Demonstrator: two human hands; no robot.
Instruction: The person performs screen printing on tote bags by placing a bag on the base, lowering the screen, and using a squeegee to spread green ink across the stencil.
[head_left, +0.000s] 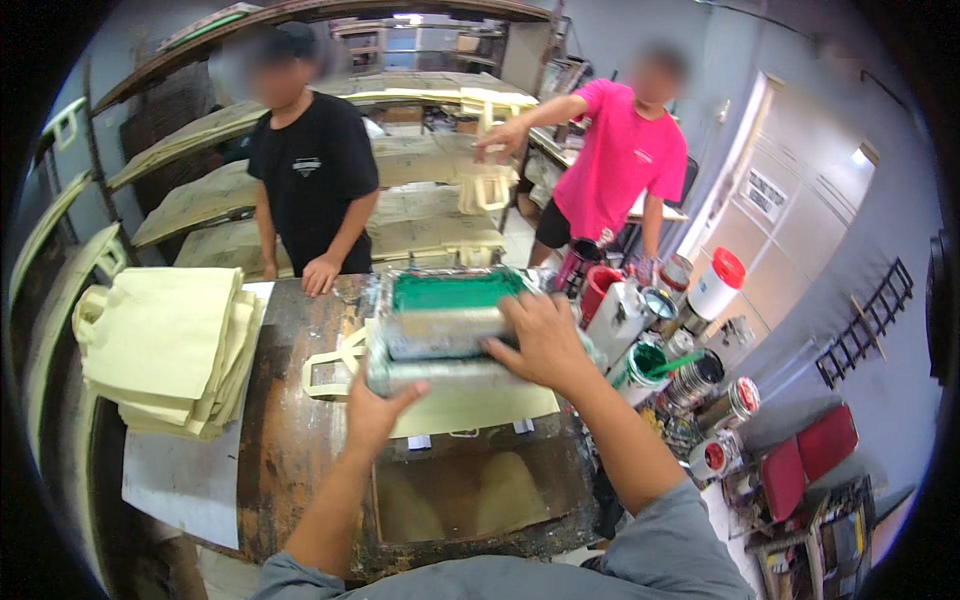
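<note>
A screen-printing frame (465, 378) lies over a cream cloth bag (480, 412) on the worktable, with green ink (455, 291) spread across its far part. My right hand (545, 340) grips the right end of a wide squeegee (440, 338), which lies across the frame and is blurred. At the near left corner, my left hand (378, 408) holds the frame's edge, thumb on the near side and fingers partly hidden. The bag's handle (330, 375) sticks out to the left from beneath the frame.
Cream bags (160, 340) are stacked at the left of the worn table (275, 450). Ink tubs and a green bucket (640, 362) crowd the right. Across the table stand a person in black (315, 180) and one in pink (625, 150), arm outstretched. Racks (190, 205) hold more bags.
</note>
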